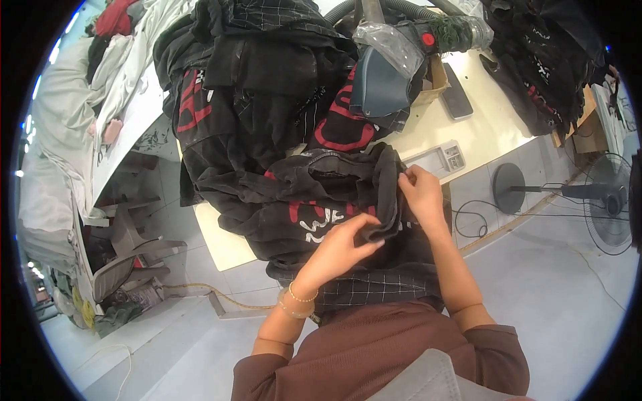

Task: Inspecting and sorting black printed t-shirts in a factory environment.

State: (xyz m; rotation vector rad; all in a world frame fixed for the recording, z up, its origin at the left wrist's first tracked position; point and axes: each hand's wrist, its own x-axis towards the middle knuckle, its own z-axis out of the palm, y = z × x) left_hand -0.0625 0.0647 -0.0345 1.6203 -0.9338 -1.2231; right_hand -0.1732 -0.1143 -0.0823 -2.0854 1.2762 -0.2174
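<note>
A black garment (267, 234) with red and white lettering hangs over the table's near edge in front of me. My left hand (342, 246) is closed at a folded band of its cloth, thumb below and fingers on top. My right hand (422, 192) pinches the edge of the same fold a little farther off and to the right. Both hands lie close together at the garment's right side. Bunched folds hide what lies beneath. Behind it rises a heap of similar black garments (261, 67), some with red print and a white grid pattern.
A sewing machine (384, 83), partly wrapped in clear plastic, stands beyond the garment. A dark phone (457, 92) lies on the pale table (485, 144). More black garments (535, 60) pile at the right. A standing fan (607, 199) is on the floor, a chair (137, 267) at left.
</note>
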